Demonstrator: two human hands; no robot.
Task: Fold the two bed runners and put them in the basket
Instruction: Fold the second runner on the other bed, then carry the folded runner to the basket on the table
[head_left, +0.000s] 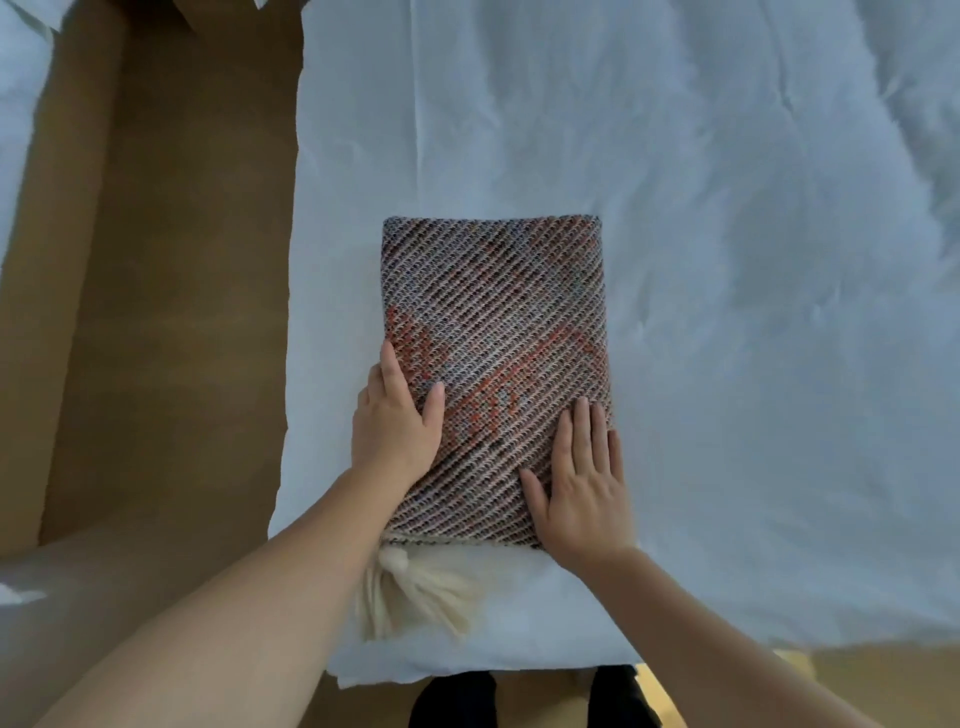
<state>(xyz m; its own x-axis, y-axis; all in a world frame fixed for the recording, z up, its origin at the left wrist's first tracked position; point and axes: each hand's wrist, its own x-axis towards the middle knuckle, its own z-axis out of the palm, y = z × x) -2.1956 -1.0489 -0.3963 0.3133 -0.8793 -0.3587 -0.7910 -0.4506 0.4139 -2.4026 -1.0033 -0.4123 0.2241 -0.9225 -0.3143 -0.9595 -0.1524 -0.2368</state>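
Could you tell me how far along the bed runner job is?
One woven bed runner lies folded into a rectangle on the white sheet, cream tassel sticking out at its near edge. The left hand and right hand lie flat on it, pressing it. Still to do: put it in the basket; neither a basket nor a second runner is in view.

Coarse woven runner (493, 332) — crinkled matt sheet (727, 208)

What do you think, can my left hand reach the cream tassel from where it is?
Probably yes. Your left hand lies flat on the folded runner; the tassel sits just nearer you on the white sheet, uncovered apart from your own forearm over its left side.
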